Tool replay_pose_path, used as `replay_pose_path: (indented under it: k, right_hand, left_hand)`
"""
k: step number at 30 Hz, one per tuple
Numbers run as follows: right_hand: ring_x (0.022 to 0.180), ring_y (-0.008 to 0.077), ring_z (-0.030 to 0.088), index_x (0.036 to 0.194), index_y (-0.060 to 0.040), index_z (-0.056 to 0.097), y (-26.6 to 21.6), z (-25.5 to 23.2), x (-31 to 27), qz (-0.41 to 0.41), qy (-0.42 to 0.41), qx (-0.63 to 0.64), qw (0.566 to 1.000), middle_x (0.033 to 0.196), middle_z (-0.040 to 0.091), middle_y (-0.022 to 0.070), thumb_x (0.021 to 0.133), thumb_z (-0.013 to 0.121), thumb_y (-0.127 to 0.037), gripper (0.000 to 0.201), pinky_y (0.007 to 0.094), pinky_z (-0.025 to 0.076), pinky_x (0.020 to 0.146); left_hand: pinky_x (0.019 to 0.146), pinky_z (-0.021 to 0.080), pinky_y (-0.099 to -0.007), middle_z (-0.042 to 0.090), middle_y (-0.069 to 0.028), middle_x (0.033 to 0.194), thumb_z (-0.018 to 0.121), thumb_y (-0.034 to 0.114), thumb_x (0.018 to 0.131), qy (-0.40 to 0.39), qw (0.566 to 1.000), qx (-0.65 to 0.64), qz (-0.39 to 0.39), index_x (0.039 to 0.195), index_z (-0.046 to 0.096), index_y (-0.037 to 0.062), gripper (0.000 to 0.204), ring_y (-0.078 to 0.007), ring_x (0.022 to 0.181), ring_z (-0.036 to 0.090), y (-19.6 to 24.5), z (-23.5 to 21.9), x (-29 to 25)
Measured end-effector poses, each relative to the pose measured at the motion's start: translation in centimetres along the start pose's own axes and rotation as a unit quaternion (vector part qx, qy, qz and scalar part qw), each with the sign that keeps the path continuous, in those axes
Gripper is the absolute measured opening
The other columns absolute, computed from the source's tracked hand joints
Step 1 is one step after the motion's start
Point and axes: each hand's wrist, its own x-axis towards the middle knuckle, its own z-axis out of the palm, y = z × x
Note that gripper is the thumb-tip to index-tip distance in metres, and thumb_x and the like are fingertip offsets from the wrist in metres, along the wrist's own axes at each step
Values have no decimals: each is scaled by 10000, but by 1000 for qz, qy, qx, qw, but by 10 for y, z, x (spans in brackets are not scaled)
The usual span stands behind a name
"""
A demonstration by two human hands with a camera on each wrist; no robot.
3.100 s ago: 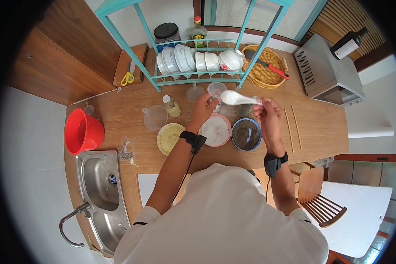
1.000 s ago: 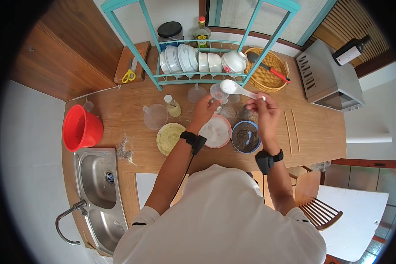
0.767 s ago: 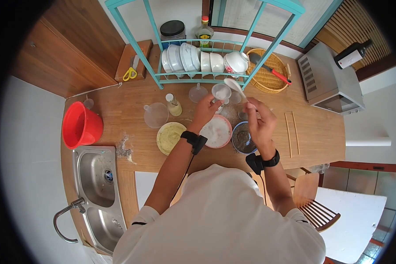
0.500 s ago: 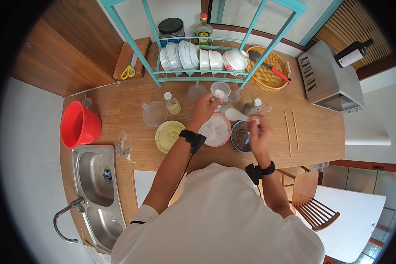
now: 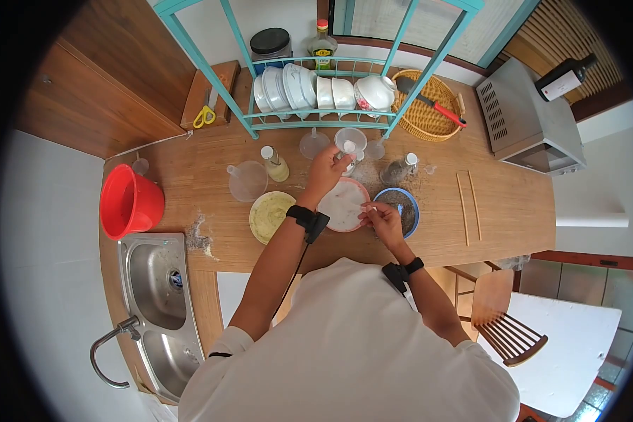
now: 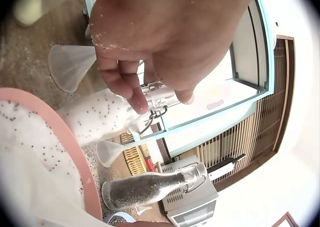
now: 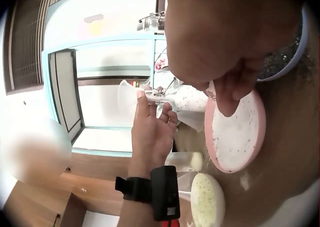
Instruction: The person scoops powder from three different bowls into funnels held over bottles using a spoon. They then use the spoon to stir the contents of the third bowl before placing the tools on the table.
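In the head view my left hand [image 5: 325,173] grips the neck of a glass swing-top bottle [image 6: 97,114] filled with white powder and dark specks. A clear funnel [image 5: 359,136] sits in its mouth, with white powder inside. My right hand [image 5: 385,219] is low over the pink-rimmed bowl [image 6: 77,154] of speckled white powder, pinching a white spoon [image 6: 45,184] by its handle. The spoon's head dips over the powder and mostly blends with it in the head view. To the right of that bowl stands a blue-rimmed bowl [image 5: 417,211] of dark powder, partly behind my right hand.
A bottle of dark powder [image 5: 394,171] stands at the right, and two wooden sticks [image 5: 462,207] lie beyond it. Leftward are a yellow-powder bowl [image 5: 253,224], a yellowish bottle [image 5: 277,169] and loose funnels [image 5: 248,181]. A turquoise dish rack [image 5: 316,126] borders the back.
My right hand has brought the spoon from above the funnel down and back to the pink-rimmed bowl. White powder now shows in the funnel. My left hand has stayed at the bottle.
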Motion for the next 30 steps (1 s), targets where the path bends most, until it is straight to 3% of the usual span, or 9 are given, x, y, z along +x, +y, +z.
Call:
replay_pose_path:
  k: [4,9,16,20,25,30]
  right_hand:
    - [718,106,664,1030,-9,672,1,-3,-1,80,41,75,993,818,707,99,961,529,-113,190,230,524,633]
    - [637,101,640,994,-13,671,-12,-7,-2,117,74,121,983,795,704,90,966,514,-166,221,202,492,573]
    - [602,93,594,979,7,666,-84,-31,-4,21,63,151,986,770,691,87,967,487,-139,232,212,470,570]
    - [605,102,589,964,3,664,-142,-27,-2,-61,80,178,979,767,693,97,980,501,-157,229,220,462,567]
    - [627,100,614,979,8,672,-172,2,18,-155,131,160,966,769,687,83,977,541,-151,207,201,464,539]
    - [699,100,616,1062,27,656,-171,19,22,-254,110,-69,958,826,689,82,994,534,-115,199,217,467,625]
  left_hand:
    - [558,458,-224,611,23,776,708,207,888,0,1000,3,8,1121,656,78,271,-51,616,530,-1,0,0]
    - [555,452,-224,609,23,772,708,194,887,-1,1000,3,5,1126,657,79,270,-48,614,528,-2,-1,0]
    - [550,444,-220,609,27,770,706,181,887,-5,1000,-2,-2,1130,662,85,265,-46,616,520,-5,-1,1]
    - [559,452,-219,610,23,781,703,180,890,-17,999,-24,-20,1141,662,87,271,-45,619,517,-6,-2,0]
    - [578,470,-226,622,16,812,695,186,897,-10,1000,-28,-9,1161,654,84,286,-50,624,522,-5,0,1]
    - [586,476,-232,631,17,828,688,192,902,-10,1000,-25,1,1163,650,82,285,-55,630,527,-3,0,0]
